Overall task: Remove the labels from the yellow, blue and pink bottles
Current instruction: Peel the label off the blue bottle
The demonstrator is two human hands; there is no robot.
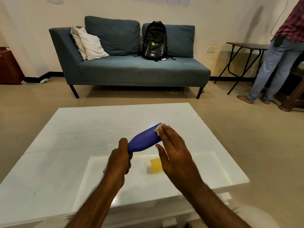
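Blue bottle held in the air above the surface, tilted, base pointing up and away. My left grip is wrapped round its narrow end. A pale label scrap clings near the base; my right grip, fingers straight and thumb apart, touches it. Yellow bottle lies on its side on the surface below. Sofa with backpack beyond.
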